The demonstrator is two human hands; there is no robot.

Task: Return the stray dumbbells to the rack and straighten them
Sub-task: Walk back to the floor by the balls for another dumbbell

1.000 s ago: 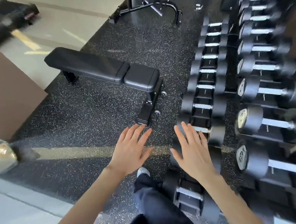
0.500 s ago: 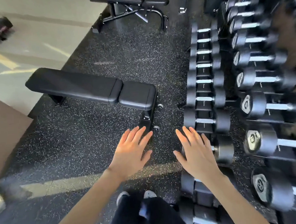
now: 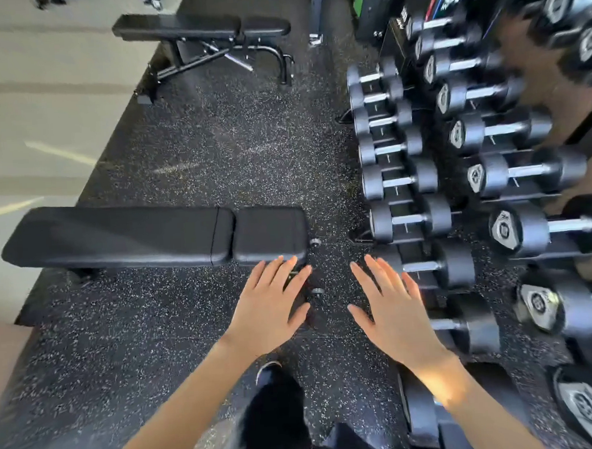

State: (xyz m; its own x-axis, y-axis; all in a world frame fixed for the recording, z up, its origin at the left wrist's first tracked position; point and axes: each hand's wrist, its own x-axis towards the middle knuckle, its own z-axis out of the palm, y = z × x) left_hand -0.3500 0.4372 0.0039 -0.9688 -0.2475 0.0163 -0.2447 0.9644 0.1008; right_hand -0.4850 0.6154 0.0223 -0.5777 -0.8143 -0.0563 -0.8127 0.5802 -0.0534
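Note:
Black dumbbells with chrome handles fill a tiered rack [image 3: 420,200] along the right side. The lower tier [image 3: 407,218] runs from near to far, and the upper tier [image 3: 511,175] holds bigger ones with silver end caps. My left hand [image 3: 268,308] hovers flat with straight fingers over the floor, just off the end of a flat bench. My right hand [image 3: 395,308] is spread the same way in front of the lower tier and partly covers a dumbbell [image 3: 458,267]. Neither hand holds anything. I see no dumbbell lying loose on the floor.
A flat black bench [image 3: 151,235] lies across the left, its foot end near my left hand. A second adjustable bench [image 3: 205,33] stands at the back. The floor is black speckled rubber [image 3: 215,142], with pale flooring on the left. My shoe [image 3: 268,368] shows below.
The view has moved forward along the rack, so the benches and dumbbells have slid nearer and lower in the picture. Both hands stay flat and empty in front of me.

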